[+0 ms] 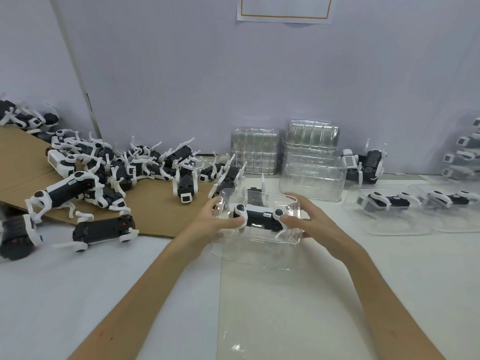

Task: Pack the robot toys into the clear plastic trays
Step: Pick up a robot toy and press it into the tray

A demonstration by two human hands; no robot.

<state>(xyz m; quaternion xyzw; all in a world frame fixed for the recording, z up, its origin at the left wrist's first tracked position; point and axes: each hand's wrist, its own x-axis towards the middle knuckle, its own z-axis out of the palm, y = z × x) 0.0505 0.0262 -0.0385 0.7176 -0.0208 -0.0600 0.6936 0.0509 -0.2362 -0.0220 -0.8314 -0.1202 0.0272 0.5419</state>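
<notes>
Both your hands clamp one tray: left hand curled round its left end, right hand curled round its right end. Your thumbs press on the robot toy, which lies on its side inside the tray. The tray is mid-table, near you, just right of the cardboard's edge. Can't tell if it's resting on the table or lifted.

Rest of the scene:
- Grey wall spans the far side.
- White table is under everything.
- Cardboard sheet covers the left part, running in toward centre.
- Pile of loose toys is heaped on and around the cardboard, with a few on the table at near left.
- Clear sheet lies flat between your forearms.
- Stacks of empty trays stand against the wall, far centre.
- Packed trays sit side by side at right, one toy in each.
- Paper notice is on the wall, top centre. Its text is unreadable.
</notes>
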